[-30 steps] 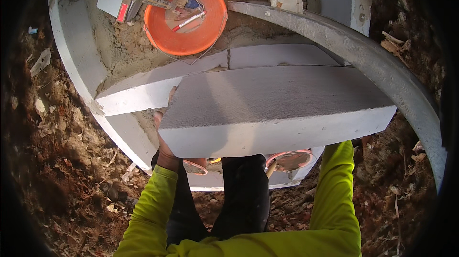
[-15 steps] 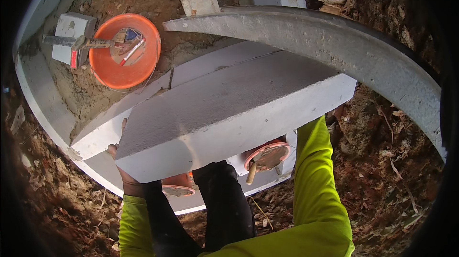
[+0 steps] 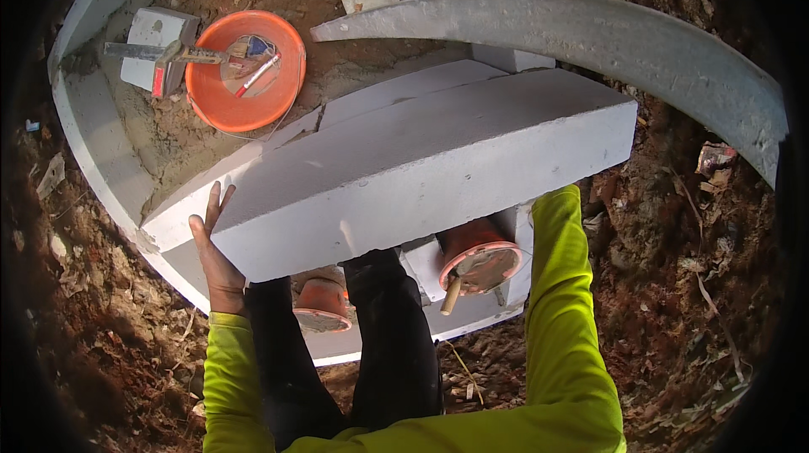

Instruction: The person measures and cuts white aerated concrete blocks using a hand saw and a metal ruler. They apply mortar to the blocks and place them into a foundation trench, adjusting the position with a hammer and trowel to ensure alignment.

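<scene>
A long pale grey-white block (image 3: 430,158) with a wedge-shaped top spans the middle of the view. My left hand (image 3: 211,255) grips its left end, fingers spread up along the end face and top edge. My right hand is hidden beneath the block's right part; only the yellow-green sleeve shows below it. Just beyond the block is a low block ledge (image 3: 396,86) with a mortar joint. Below the block, beside my dark-clad legs, are an orange bucket (image 3: 322,301) and another bucket (image 3: 479,263) with a wooden handle protruding.
An orange bucket (image 3: 206,91) holding tools stands on the mortar-smeared dirt inside a curved block border (image 3: 93,133), beside a small block (image 3: 139,71) with a hammer-like tool on it. A grey curved beam (image 3: 640,48) arches across the upper right. Loose soil and debris surround the structure.
The view has shifted. The long block has turned, its right end now higher in the picture and nearer the beam's middle. My left hand's fingers show more on its end.
</scene>
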{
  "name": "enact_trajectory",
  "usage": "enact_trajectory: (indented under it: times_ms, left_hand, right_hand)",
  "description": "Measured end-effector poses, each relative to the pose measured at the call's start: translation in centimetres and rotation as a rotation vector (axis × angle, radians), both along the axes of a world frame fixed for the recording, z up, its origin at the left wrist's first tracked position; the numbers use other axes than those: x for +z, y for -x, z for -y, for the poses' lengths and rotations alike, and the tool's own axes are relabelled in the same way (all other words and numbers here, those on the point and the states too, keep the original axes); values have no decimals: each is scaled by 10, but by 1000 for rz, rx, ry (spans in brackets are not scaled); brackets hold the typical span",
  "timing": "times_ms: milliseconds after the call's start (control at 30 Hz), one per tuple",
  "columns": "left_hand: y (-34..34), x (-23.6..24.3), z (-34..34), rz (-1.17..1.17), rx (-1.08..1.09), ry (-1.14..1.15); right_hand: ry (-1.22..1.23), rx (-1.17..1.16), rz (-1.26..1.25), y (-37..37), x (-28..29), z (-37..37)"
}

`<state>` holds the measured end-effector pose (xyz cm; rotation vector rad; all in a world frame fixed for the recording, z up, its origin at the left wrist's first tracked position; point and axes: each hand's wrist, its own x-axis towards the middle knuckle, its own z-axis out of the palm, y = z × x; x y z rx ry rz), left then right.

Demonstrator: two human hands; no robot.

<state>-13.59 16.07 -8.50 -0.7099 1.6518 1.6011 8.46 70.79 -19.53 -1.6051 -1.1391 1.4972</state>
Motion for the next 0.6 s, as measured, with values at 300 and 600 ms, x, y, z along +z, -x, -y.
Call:
enact_trajectory:
  times_ms: [300, 600]
  left_hand:
    - [29, 71, -46, -787, -1053, 371]
    - [23, 70, -64, -699, -1332, 567]
  right_hand:
    - [201, -263, -343, 24, 43, 177]
    - [332, -213, -411, 26, 72, 295]
